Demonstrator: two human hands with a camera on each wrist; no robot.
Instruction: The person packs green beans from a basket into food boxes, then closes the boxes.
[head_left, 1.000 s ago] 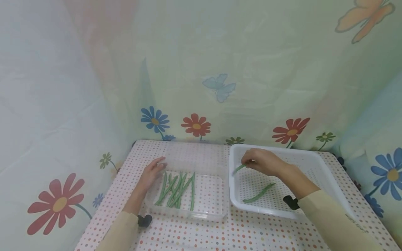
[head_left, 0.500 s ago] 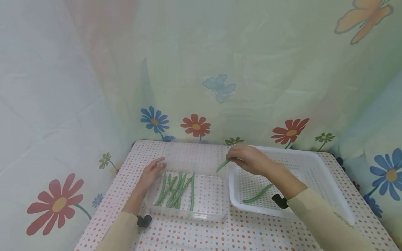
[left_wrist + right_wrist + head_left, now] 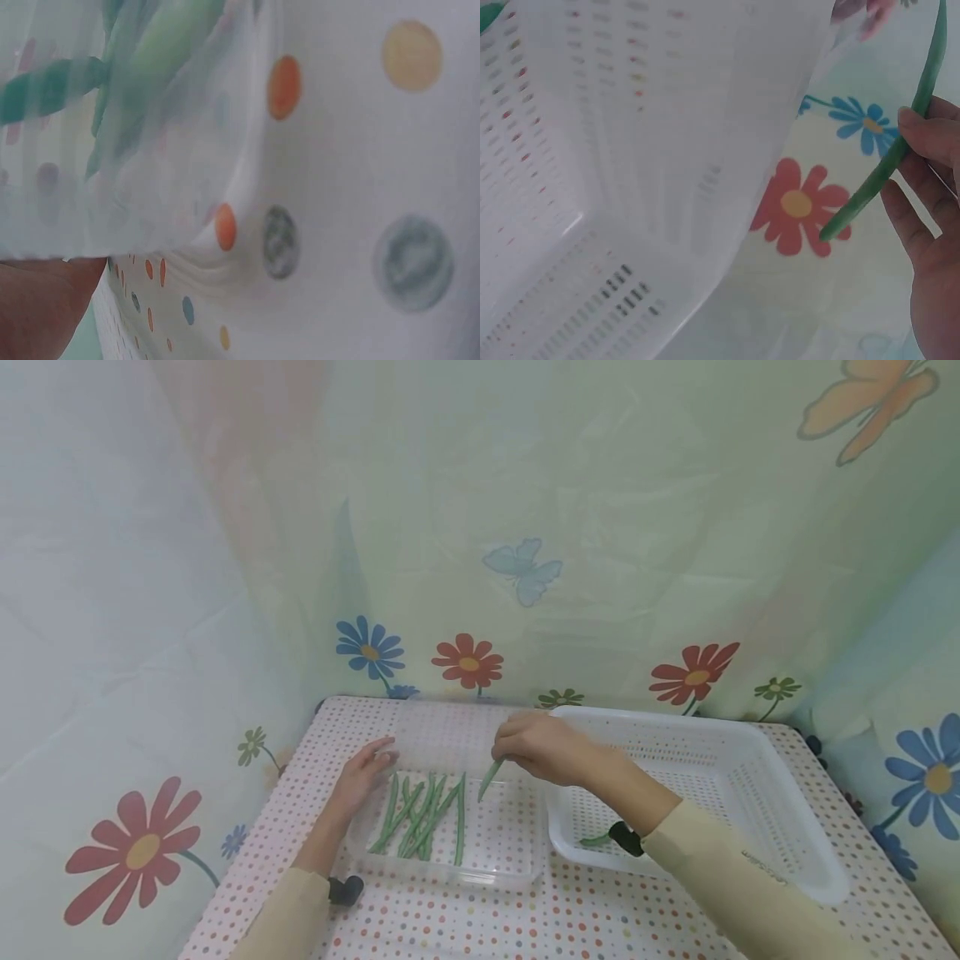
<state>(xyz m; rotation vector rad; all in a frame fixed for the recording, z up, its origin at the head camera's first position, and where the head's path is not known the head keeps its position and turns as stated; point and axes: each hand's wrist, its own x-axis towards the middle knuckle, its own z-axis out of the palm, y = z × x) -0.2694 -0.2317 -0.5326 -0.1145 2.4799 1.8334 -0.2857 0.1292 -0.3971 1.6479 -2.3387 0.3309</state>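
Note:
My right hand [image 3: 540,747] pinches a green bean [image 3: 490,779] between thumb and fingers, above the right part of a clear plastic box [image 3: 495,878] with its lid folded back. In the right wrist view the held bean [image 3: 885,161] slants across the fingers. Several green beans [image 3: 461,818] lie side by side and crossed in the left half of the box. My left hand [image 3: 360,781] rests along the box's left side, fingers extended. The left wrist view shows the box wall [image 3: 172,217] close up, with part of the hand [image 3: 45,307] below it.
A white perforated basket [image 3: 787,810] stands right of the box, under my right forearm. Another green bean [image 3: 595,841] lies in it, partly hidden by the black wrist mount [image 3: 626,838]. A dotted cloth [image 3: 585,918] covers the table, and a flowered curtain [image 3: 637,568] hangs behind.
My right hand has carried the green bean leftward from over the basket to over the clear box, the bean now pointing more steeply down. My left hand has stayed in place.

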